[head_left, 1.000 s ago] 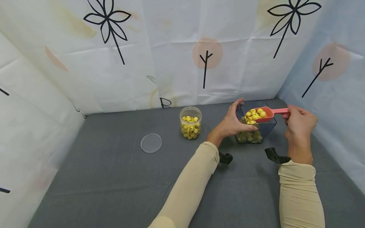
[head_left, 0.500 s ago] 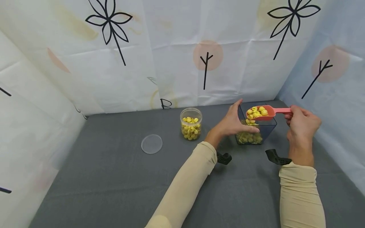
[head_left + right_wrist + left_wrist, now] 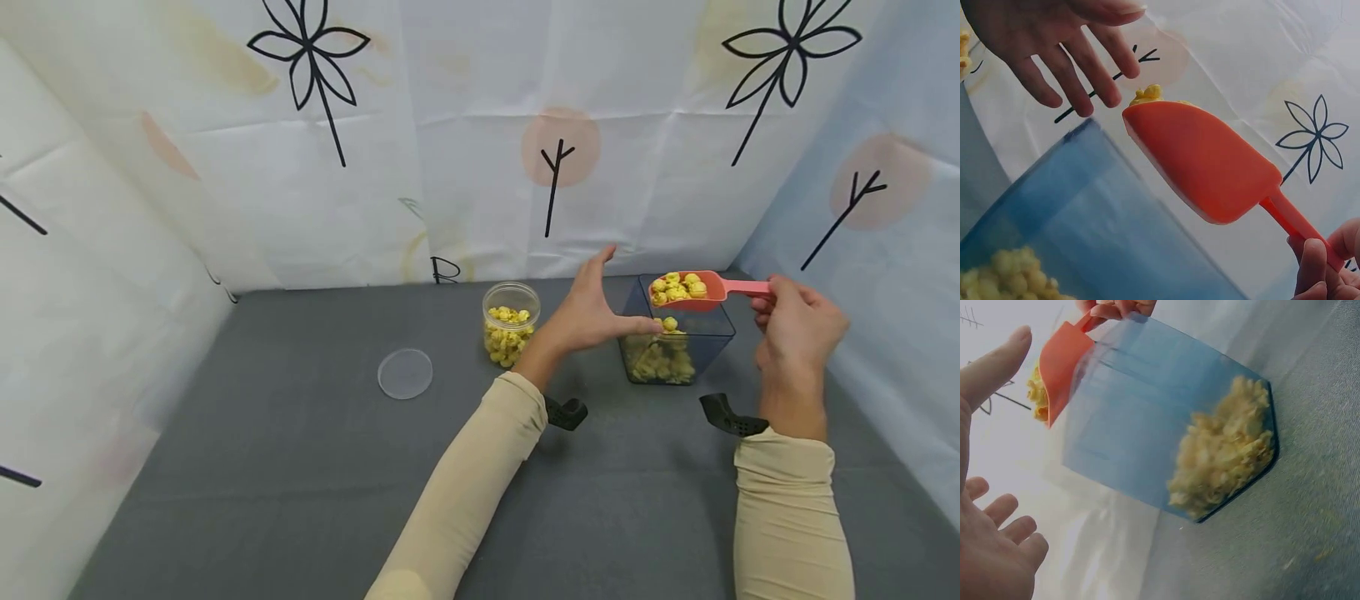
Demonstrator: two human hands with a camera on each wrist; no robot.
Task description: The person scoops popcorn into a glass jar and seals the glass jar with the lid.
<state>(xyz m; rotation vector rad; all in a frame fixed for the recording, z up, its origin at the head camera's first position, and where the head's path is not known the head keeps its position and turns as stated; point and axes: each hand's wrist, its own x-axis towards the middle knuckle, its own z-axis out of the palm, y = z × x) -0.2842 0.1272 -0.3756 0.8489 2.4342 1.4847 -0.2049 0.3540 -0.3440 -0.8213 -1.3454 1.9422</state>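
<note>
My right hand pinches the handle of a red scoop heaped with yellow popcorn. The scoop is held level over the top of a bluish see-through square bin. More popcorn lies in the bin's lower part. Left of the bin, my left hand is spread with fingers straight and thumb pointing toward the bin; in the left wrist view a gap shows between it and the bin wall. A round clear jar partly filled with popcorn stands behind the left wrist.
A round clear lid lies flat on the grey cloth-covered table, left of the jar. White printed cloth hangs behind the table and along both sides. The bin stands near the back right corner.
My left hand has let go of the bin and moved left, toward the jar. My right hand has raised the loaded scoop slightly above the bin's rim.
</note>
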